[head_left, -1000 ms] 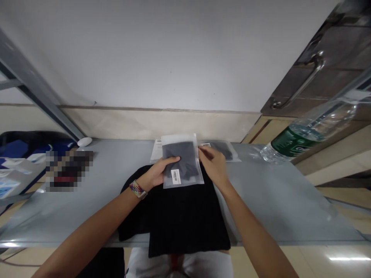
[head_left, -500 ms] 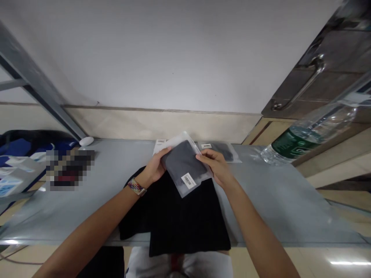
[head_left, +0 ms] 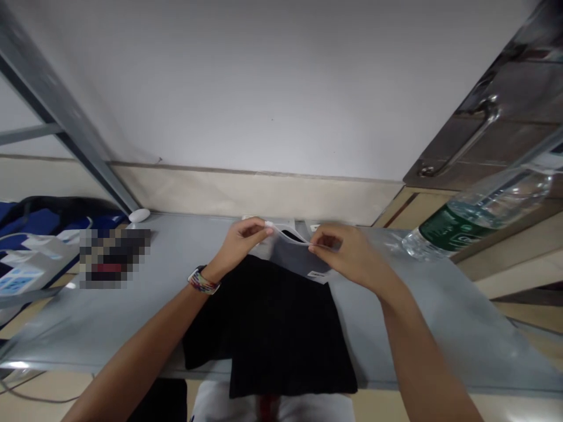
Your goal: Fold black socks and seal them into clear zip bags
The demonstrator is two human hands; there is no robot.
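A frosted plastic bag (head_left: 294, 258) with dark folded contents and a white barcode label hangs between my hands, its mouth spread apart at the top. My left hand (head_left: 246, 237) pinches the left end of the bag's rim. The right end of that rim is pinched by my right hand (head_left: 341, 249). Black garment (head_left: 281, 328), apparently shorts, lies flat below the bag and overhangs the table's front edge. Behind the bag, more labelled plastic packets (head_left: 314, 226) lie on the table, mostly hidden by my hands.
The grey table (head_left: 440, 316) runs along a white wall. A water bottle (head_left: 461, 228) with a green label stands at the right. At the left are a blurred-out dark item (head_left: 116, 258), a white oval object (head_left: 139, 215) and white boxes (head_left: 30, 264). A metal post rises beside them.
The bag has been turned and tilted so its rim faces up. Both hands have shifted to that rim and drawn it open. The garment lies as before.
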